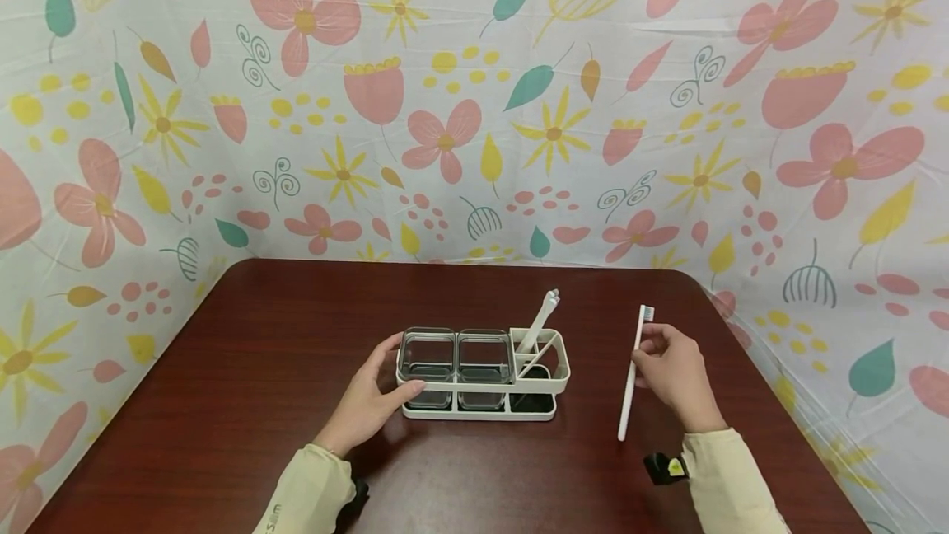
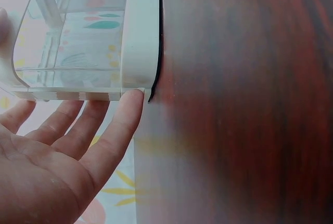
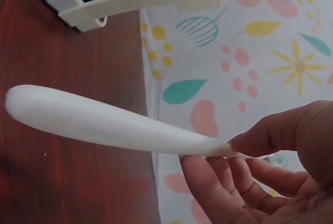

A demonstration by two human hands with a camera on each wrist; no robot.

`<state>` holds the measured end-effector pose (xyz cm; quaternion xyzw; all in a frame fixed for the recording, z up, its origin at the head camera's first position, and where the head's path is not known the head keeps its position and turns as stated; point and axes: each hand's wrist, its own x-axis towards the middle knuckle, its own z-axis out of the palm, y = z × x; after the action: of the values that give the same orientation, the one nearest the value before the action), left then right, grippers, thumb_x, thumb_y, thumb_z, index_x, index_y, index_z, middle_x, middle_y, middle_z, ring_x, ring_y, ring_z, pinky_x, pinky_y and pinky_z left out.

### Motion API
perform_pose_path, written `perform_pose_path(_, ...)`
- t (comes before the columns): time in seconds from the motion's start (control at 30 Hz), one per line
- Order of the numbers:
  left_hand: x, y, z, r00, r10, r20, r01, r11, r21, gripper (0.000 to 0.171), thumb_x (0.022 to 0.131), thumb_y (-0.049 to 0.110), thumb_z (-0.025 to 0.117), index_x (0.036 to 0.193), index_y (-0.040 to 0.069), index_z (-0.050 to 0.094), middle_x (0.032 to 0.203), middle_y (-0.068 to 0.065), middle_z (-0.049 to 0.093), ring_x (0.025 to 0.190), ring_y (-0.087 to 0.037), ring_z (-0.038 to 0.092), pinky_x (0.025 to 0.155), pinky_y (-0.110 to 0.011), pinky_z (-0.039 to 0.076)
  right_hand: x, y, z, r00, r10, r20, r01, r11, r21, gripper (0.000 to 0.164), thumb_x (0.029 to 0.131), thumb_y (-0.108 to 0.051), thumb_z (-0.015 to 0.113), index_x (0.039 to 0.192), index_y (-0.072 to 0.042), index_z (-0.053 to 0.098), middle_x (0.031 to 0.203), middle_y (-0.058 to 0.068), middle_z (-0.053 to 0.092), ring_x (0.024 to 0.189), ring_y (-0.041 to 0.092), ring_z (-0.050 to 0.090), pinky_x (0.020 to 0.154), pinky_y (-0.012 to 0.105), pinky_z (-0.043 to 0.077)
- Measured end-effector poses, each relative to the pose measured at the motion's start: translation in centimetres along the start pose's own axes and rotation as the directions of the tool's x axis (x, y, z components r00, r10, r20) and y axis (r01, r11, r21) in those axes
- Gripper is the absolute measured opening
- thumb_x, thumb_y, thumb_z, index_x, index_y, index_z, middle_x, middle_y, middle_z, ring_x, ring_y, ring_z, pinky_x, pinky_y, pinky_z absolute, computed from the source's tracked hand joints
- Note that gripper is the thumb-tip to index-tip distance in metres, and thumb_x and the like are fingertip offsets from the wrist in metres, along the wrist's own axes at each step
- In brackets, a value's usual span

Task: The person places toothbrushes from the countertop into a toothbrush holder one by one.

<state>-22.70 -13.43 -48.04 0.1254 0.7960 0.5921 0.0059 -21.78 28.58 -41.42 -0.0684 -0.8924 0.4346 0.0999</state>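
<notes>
A cream toothbrush holder [image 1: 478, 386] with two clear cups stands on the table, its left end held by my left hand [image 1: 374, 402]. The thumb lies along the front and the other fingers reach around the end. In the left wrist view, fingertips [image 2: 132, 101] touch the holder's end wall. A white toothbrush [image 1: 538, 324] leans in the holder's right compartment. Apart from the holder, to its right, my right hand [image 1: 675, 373] pinches another white toothbrush [image 1: 628, 398], bristles up and handle end pointing down. In the right wrist view its handle [image 3: 104, 120] extends from thumb and fingertips.
The dark red-brown wooden table [image 1: 296, 303] has rounded far corners. A flower-printed curtain [image 1: 445, 105] hangs behind it and along both sides. Black straps [image 1: 665, 468] show at the wrists, beside the cream sleeves.
</notes>
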Motion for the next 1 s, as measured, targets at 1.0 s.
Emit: perform_pose_path(1.0,-0.1,0.0,0.0,1.0,0.003,0.001,-0.003,1.0,-0.022,0.077,0.086,0.023,0.081,0.15,0.028,0.038,0.136,-0.014,0.054,0.117,-0.029,0.059,0.087,-0.036,0.05,-0.7,-5.1,0.5,0.97,-0.174,-0.17,0.215,0.941,0.26,0.034,0.091,0.005,0.065,0.123,0.005,0.055,0.096,0.013,0.057,0.073,0.004,0.062,0.058,0.03,0.057)
